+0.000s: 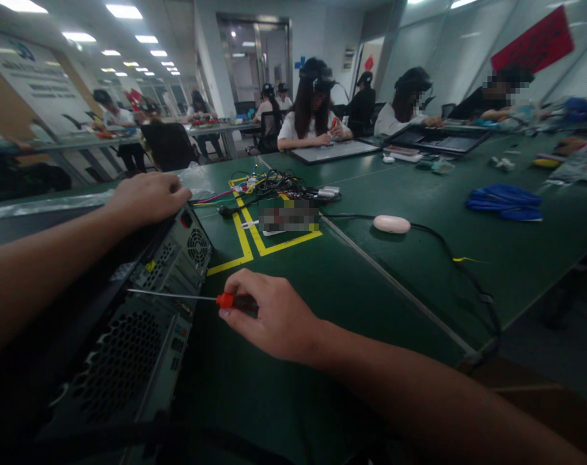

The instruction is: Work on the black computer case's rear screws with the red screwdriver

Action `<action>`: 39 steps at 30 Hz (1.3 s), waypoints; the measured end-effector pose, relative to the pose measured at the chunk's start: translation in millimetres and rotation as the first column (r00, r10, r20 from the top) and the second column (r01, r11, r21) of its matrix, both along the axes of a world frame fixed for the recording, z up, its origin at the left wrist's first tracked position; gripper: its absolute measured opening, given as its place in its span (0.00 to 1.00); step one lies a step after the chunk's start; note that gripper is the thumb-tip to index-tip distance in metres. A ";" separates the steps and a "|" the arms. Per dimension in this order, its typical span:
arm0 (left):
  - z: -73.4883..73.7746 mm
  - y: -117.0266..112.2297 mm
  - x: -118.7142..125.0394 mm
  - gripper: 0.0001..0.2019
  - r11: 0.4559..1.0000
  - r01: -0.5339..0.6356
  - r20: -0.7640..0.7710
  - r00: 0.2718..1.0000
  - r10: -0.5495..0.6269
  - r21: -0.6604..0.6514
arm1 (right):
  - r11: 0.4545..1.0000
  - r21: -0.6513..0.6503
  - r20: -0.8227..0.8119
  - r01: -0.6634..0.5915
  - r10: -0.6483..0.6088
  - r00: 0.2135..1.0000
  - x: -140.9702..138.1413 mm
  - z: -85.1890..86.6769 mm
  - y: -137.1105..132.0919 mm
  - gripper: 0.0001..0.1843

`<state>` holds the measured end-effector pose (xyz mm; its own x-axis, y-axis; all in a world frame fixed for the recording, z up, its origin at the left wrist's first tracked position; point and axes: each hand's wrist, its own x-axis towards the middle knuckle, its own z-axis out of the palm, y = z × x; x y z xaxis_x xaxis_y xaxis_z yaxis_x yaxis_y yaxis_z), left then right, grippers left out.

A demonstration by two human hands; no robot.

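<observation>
A dark desktop computer case (pixel 177 323) fills the left side of the head view, its rear panel with vents and ports turned toward the right. My left hand (pixel 145 199) lies on its far top corner, fingers curled at the edge; the fingertips are partly hidden. My right hand (pixel 274 313) is closed round the handle of a screwdriver (pixel 177 296) with an orange collar. The long thin shaft points left, and its tip is at the edge of the rear panel. Whether the tip sits in a screw is too small to tell.
Beyond the case, a tangle of black cables (pixel 278 187) lies by yellow tape marks (pixel 288 245) on the green table (pixel 370 284). A pale oval object (pixel 391 224) touches a black cable. A blue bundle (pixel 504 202) lies further right. Several people work at the far side.
</observation>
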<state>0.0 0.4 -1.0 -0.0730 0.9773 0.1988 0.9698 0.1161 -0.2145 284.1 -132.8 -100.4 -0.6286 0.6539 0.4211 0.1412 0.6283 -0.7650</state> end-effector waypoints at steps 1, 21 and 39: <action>-0.1 -0.2 0.1 0.34 1.000 -0.002 0.007 1.000 0.002 0.007 | 1.000 -0.001 -0.001 0.000 0.000 1.000 -0.1 -0.1 0.1 0.07; -0.8 -0.9 -0.3 0.33 0.999 0.019 -0.008 1.000 -0.018 0.028 | 1.000 -0.009 0.005 0.003 -0.003 1.000 -0.2 0.4 0.5 0.07; -2.1 2.8 -5.5 0.34 0.999 0.048 0.008 0.999 -0.048 0.019 | 1.000 0.012 -0.017 0.010 -0.010 1.000 -0.3 -0.2 0.7 0.09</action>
<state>-5.5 3.2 -3.1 -0.0276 0.9758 0.2170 0.9761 0.0732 -0.2047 283.8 -132.1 -100.6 -0.6149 0.6546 0.4397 0.1343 0.6364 -0.7595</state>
